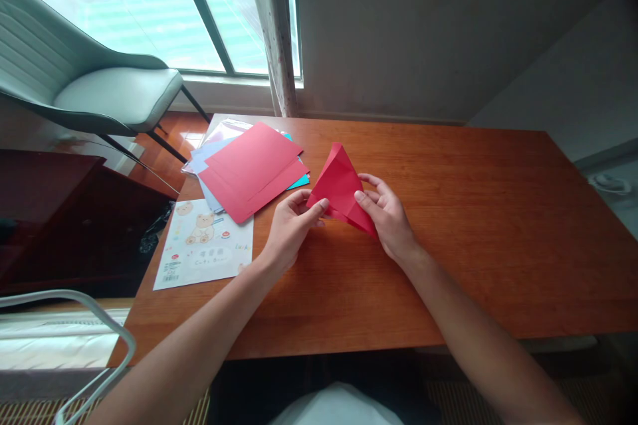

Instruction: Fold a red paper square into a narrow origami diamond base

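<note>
Folded red paper [339,187]: both hands [295,222] [387,218] angle inward, each grip pinched closed on it.

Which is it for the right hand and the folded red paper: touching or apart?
Touching. The head view shows the right hand gripping the right side of the folded red paper, thumb lying on its face.

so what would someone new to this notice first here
Probably the folded red paper, held between the left hand and right hand above the wooden table. Next, the larger red sheets atop the pile at the table's far left, with the bear-printed sheet nearer the person.
</note>
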A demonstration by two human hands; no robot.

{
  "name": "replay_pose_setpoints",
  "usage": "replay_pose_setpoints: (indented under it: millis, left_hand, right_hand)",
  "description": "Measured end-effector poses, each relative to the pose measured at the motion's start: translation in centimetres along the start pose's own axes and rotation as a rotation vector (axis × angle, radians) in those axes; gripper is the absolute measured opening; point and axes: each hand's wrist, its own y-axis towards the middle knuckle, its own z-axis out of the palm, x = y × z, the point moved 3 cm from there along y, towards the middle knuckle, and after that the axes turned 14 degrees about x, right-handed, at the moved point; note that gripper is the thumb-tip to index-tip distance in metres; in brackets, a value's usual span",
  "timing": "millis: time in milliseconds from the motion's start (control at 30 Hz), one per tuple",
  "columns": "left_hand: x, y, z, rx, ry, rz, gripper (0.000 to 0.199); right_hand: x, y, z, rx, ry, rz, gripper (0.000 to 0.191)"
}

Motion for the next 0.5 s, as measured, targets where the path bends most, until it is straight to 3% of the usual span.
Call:
replay_pose_setpoints:
  millis: [100,233,400,500]
  left_hand:
    - [0.2,0.0,0.1,0.134,-0.052,-0.125,0.035]
    - [-0.1,0.1,-0.2,0.174,-0.149,-0.157,0.04]
    - [-0.8,0.5,-1.4,0.06,-0.066,-0.077,0.036]
    - [-1.2,0.7,-2.1,-0.077,0.0,0.034,0.035]
  right_hand:
    - [0.7,0.1,-1.3,0.011,-0.072,-0.04,0.05]
    - [1.0,-0.2,-1.2,0.202,-0.112,0.041,0.044]
    - [1.3,-0.7,-1.5,0.422,-0.058,0.191,0.047]
    - [2.1,-0.9,-2.4,0.483,0.021,0.189,0.073]
